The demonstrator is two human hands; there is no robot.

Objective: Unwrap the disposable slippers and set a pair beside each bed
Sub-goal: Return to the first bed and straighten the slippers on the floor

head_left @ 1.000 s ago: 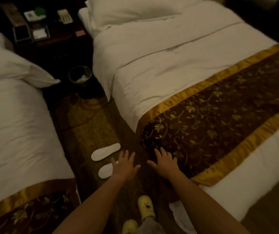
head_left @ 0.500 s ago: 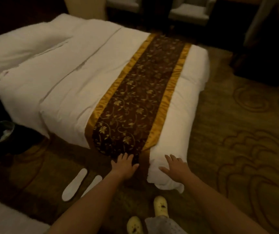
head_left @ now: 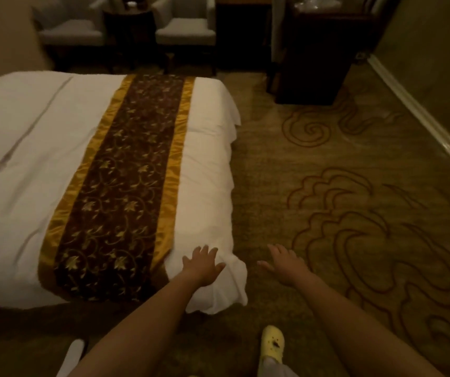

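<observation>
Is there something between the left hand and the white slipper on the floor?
Nothing visible stands between them. The left hand hangs open over the bed corner; the slipper lies behind it, beside that forearm.

Carpet (head_left: 354,200) right of the bed (head_left: 207,159) lies open through to the skirting board (head_left: 422,112). The bed's hanging corner (head_left: 226,284) blocks the near left. A dark cabinet (head_left: 316,63) and two armchairs (head_left: 185,34) close the far end. One white slipper (head_left: 73,355) lies on the floor at bottom left.
</observation>
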